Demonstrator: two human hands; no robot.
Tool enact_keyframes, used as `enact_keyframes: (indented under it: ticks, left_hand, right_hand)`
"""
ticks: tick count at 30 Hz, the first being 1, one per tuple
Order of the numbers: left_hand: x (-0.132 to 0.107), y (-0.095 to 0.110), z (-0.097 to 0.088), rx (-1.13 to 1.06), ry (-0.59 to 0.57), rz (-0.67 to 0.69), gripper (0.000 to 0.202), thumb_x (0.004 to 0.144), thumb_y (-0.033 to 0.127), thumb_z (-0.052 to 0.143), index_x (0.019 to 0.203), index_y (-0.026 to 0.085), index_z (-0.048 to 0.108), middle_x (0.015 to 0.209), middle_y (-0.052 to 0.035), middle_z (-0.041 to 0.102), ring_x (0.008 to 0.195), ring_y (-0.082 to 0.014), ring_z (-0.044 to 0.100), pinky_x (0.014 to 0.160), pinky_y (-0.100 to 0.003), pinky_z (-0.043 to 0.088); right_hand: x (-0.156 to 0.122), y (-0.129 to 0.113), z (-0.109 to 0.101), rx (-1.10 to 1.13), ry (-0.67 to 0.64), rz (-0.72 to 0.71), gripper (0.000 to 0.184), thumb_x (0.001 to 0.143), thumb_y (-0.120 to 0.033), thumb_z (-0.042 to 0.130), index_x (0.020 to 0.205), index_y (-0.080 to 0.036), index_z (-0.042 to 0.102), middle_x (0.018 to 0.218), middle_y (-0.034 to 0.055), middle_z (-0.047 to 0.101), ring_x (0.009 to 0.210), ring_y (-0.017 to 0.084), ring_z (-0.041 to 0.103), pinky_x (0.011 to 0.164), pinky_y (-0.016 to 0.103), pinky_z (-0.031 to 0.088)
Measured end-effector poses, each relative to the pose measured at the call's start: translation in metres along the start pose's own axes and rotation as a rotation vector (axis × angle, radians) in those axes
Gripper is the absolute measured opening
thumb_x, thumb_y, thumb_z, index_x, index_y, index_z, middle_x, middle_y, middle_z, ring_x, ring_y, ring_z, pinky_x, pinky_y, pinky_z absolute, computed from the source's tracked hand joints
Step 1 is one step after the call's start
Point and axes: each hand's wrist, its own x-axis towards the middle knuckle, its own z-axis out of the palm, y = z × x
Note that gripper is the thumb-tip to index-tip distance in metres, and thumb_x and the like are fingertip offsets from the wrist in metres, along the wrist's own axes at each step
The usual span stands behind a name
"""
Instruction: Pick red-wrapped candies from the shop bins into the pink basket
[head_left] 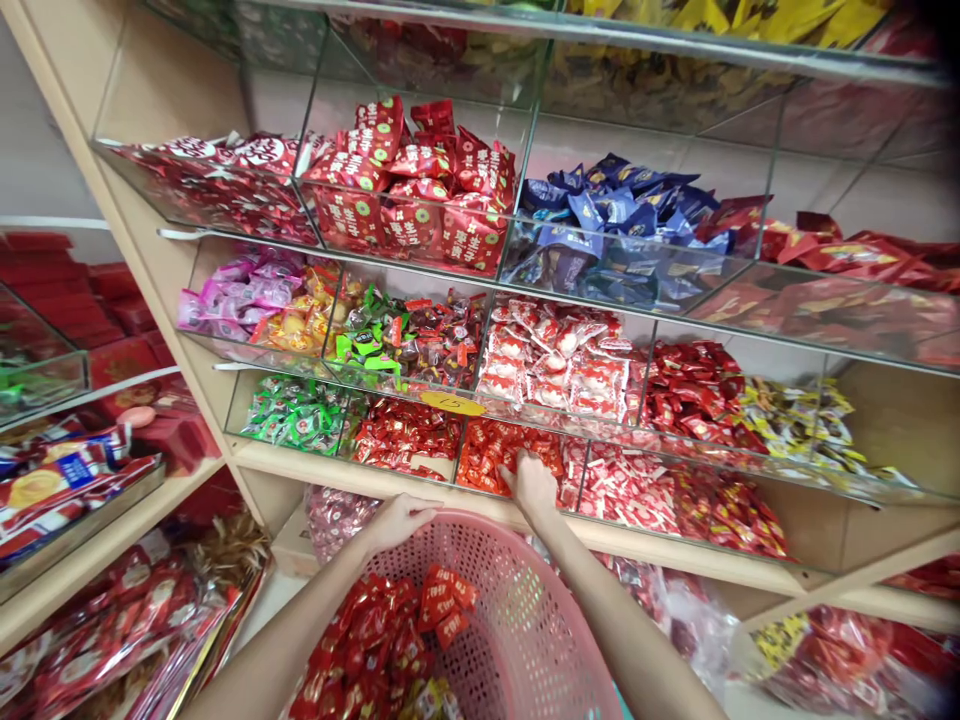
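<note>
The rim of a pink perforated plastic basket (540, 600) is gripped by my left hand (397, 522), thumb and fingers closed on its far edge. Inside it lie red wrapped candies (360, 640), a few orange-red packets (448, 600) and some yellow-wrapped pieces (435, 700). Over the basket, my right hand (534, 482) reaches into a bottom-row shelf compartment of orange-red wrapped candies (487, 452). Its fingers are curled down among them, so the fingertips and whatever they hold are hidden.
Glass-fronted shelves hold red-and-white sweets (626, 490), green-wrapped candies (292, 412), blue packets (615, 220) and large red packets (409, 180). A yellow oval price tag (453, 403) hangs above my right hand. A wooden ledge (337, 477) runs along the front; bagged goods (840, 650) lie beneath.
</note>
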Motion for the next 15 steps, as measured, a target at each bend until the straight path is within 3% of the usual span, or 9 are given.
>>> enact_keyframes:
  ticks: [7,10,15]
  left_hand:
    - [0.001,-0.002,0.000,-0.034,-0.009,0.019,0.054,0.075,0.053,0.045,0.114,0.017,0.057,0.077,-0.0030,0.070,0.059,-0.0135,0.057,0.060,-0.025,0.044]
    - [0.000,-0.002,-0.001,-0.047,-0.010,0.018,0.054,0.075,0.052,0.046,0.114,0.017,0.057,0.082,-0.0038,0.070,0.060,-0.0141,0.058,0.061,-0.026,0.045]
    - [0.000,0.001,-0.002,-0.017,-0.028,0.033,0.052,0.076,0.052,0.044,0.113,0.017,0.058,0.089,-0.0047,0.070,0.060,-0.0136,0.057,0.060,-0.025,0.044]
  right_hand:
    - [0.011,0.013,0.010,0.467,-0.002,0.070,0.018,0.073,-0.029,0.047,0.061,-0.017,0.055,0.062,0.0048,0.062,0.059,0.014,0.056,0.052,0.022,0.037]
    - [0.009,0.019,0.006,0.648,0.004,0.039,0.017,0.070,-0.029,0.049,0.057,-0.018,0.050,0.055,0.0006,0.057,0.054,0.012,0.052,0.052,0.021,0.037]
    - [-0.012,0.027,-0.016,0.803,-0.057,-0.111,0.018,0.069,-0.034,0.051,0.061,-0.018,0.051,0.056,-0.0011,0.055,0.051,0.011,0.049,0.052,0.022,0.039]
